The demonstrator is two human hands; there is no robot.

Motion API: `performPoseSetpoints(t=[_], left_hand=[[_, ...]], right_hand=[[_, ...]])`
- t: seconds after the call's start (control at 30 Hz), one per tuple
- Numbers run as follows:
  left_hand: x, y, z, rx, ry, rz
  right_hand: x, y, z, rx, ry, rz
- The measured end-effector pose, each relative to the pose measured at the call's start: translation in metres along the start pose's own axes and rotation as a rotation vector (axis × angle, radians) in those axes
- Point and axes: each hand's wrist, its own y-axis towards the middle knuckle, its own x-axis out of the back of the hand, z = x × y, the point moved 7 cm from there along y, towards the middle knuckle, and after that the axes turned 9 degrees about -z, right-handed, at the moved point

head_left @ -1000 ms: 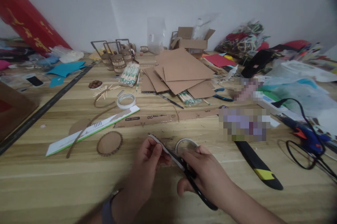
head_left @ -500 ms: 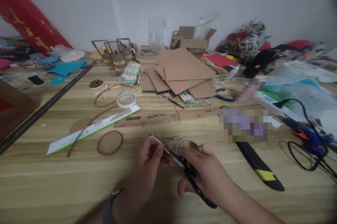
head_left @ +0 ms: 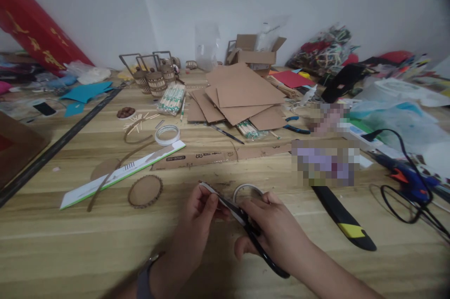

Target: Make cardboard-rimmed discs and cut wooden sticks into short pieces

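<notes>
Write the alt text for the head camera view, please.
The right hand holds black scissors at a thin piece pinched in the left hand. On the wooden table lie a cardboard disc, tape and cardboard sheets.

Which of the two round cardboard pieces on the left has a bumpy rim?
The nearer round piece, lying uncovered, is bumpy all round. The other round piece, partly under the white strip, shows a plain edge.

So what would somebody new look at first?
Probably the right hand holding black-handled scissors, low in the middle. Then the big red thing with gold writing at the far left, and the heap of brown cardboard sheets farther back.
</notes>
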Motion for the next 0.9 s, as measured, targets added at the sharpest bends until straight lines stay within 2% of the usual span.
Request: performPoseSetpoints(t=[0.17,0.4,0.6,0.8,0.9], left_hand=[[-0.003,-0.001,-0.002,-0.012,-0.030,0.043],[-0.009,-0.006,0.001,-0.005,0.014,0.089],[-0.012,-0.005,0.002,0.023,0.014,0.107],[-0.011,-0.007,0.002,0.032,0.023,0.113],[-0.006,-0.007,-0.001,0.024,0.013,0.055]], right_hand=[[0.001,-0.001,0.002,0.029,0.040,-0.043],[0.002,0.003,0.000,0.000,-0.013,0.005],[0.000,0.001,0.000,0.017,0.034,-0.049],[-0.003,-0.002,0.000,0.029,0.078,-0.050],[-0.004,-0.001,0.001,0.031,0.040,-0.037]])
